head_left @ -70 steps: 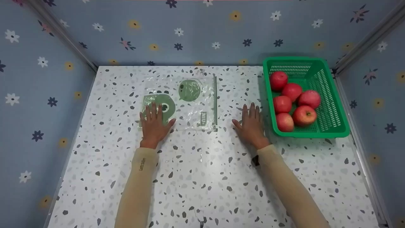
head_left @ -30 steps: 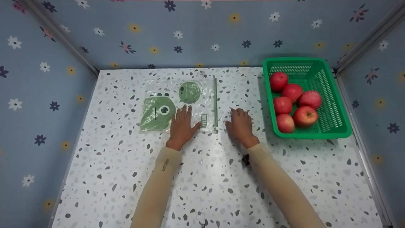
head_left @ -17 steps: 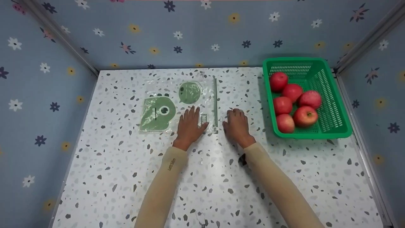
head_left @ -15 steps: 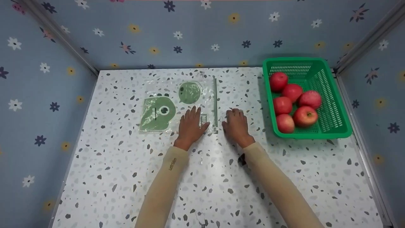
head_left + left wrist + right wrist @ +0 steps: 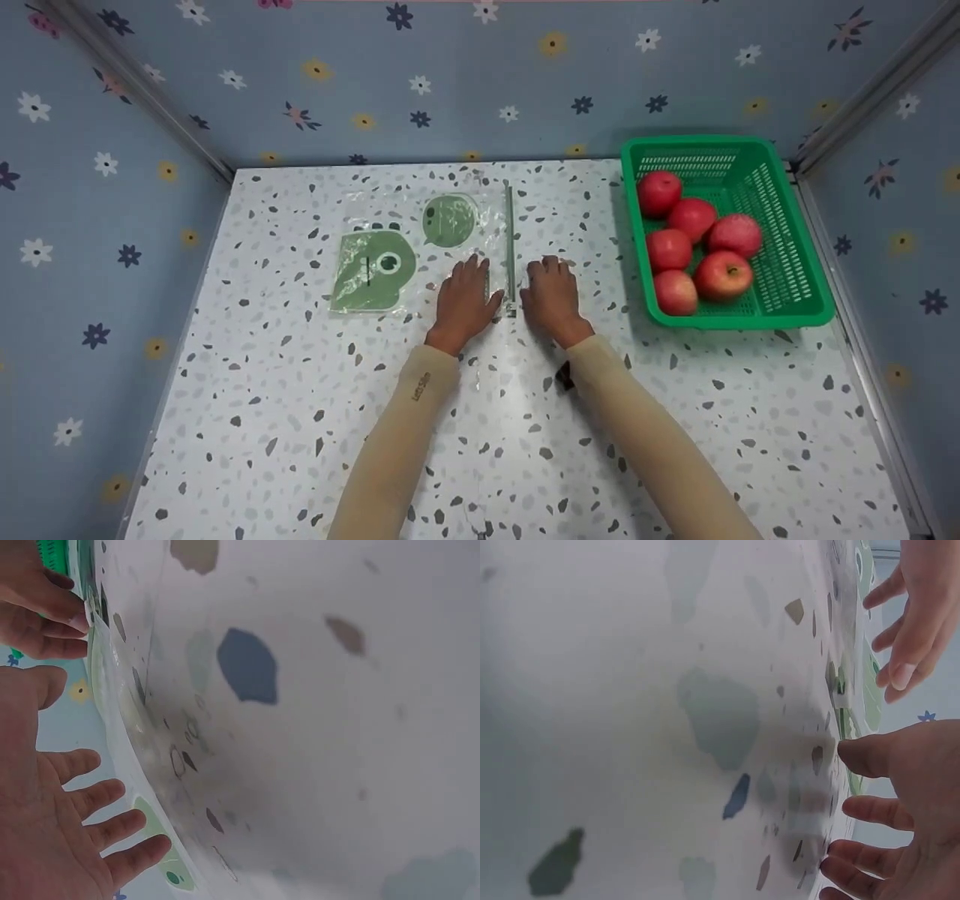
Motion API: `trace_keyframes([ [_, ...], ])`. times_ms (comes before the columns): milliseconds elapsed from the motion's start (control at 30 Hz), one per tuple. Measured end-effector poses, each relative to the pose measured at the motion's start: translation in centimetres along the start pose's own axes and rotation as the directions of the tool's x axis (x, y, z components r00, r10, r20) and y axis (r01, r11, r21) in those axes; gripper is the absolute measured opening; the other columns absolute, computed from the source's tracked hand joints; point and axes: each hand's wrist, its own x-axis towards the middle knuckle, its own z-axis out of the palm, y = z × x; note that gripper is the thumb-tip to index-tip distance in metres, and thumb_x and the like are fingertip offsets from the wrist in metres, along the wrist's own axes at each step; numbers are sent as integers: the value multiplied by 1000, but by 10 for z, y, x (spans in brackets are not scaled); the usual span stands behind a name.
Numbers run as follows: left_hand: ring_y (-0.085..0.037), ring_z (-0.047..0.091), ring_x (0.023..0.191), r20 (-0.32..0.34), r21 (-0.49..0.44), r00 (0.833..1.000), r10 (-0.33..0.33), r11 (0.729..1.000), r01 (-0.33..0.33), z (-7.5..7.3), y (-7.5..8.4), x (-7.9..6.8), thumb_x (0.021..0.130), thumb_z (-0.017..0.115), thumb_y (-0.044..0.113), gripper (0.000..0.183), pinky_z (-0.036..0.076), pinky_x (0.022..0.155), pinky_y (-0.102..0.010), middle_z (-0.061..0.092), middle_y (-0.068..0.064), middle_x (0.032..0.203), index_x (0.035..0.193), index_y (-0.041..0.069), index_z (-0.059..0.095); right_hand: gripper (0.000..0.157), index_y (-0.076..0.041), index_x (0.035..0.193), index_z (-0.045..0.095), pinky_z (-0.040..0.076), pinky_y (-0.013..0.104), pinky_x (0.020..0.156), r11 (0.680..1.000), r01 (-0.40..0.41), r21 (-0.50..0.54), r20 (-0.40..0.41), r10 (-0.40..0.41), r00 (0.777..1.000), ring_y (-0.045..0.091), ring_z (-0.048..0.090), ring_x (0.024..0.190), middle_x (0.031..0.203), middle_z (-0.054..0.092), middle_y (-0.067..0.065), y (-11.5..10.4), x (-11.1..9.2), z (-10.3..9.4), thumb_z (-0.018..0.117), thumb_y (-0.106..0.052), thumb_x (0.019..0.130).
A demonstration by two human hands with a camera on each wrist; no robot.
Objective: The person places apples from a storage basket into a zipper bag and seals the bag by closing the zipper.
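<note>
A clear zip bag (image 5: 450,255) printed with green dinosaur shapes lies flat on the speckled table, its green zip strip (image 5: 510,247) facing right. Over the bag's near right part is my left hand (image 5: 466,304), palm down, covering some of the print. Its fingers look spread and slightly bent in the left wrist view, with nothing between them. My right hand (image 5: 553,300) is just right of the zip strip, fingers bent loosely downward. In the right wrist view, the right thumb (image 5: 866,756) appears close to the strip's near end; whether it touches cannot be made out.
At the back right stands a green plastic basket (image 5: 814,300) with several red apples (image 5: 722,274) in its left half. Patterned blue walls (image 5: 480,82) enclose the back and both sides of the table (image 5: 480,465).
My left hand has slid right across the bag from the dinosaur print toward the zip strip. My right hand has moved left, away from the basket, its fingers more bent. The bag stays put.
</note>
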Motion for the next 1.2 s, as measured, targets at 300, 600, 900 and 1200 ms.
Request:
trace_keyframes([
  [300, -38, 44, 145, -1, 22, 999, 33, 999, -33, -5, 10, 5, 109, 57, 33, 60, 48, 111, -55, 45, -21, 160, 157, 0, 45, 26, 1, 119, 69, 50, 56, 99, 999, -37, 8, 19, 37, 999, 43, 56, 120, 131, 61, 25, -9, 4, 0, 74, -15, 99],
  [600, -36, 48, 142, 28, -11, 999, 20, 1000, -20, -4, 15, 6, 109, 57, 30, 57, 50, 110, -55, 52, -18, 154, 157, 2, 45, 27, 1, 116, 71, 53, 57, 95, 1000, -22, -1, -43, 22, 999, 43, 58, 113, 125, 62, 24, -14, 6, 4, 79, -13, 94],
  [900, -39, 52, 138, 17, -107, 1000, -6, 994, 8, -2, 20, 6, 109, 55, 28, 55, 50, 108, -56, 58, -18, 149, 157, 3, 46, 27, 0, 112, 74, 49, 54, 96, 990, -66, 124, -33, 70, 997, 41, 56, 112, 118, 62, 22, -16, 4, 4, 79, -20, 94],
  [1200, -38, 66, 116, -27, -256, 995, -100, 962, 90, -3, 30, 8, 107, 59, 23, 49, 57, 93, -57, 72, -17, 126, 152, 4, 53, 17, 3, 96, 81, 54, 53, 86, 949, -142, 280, -16, 153, 988, 41, 64, 96, 98, 68, 19, -20, 3, 4, 79, -13, 92],
])
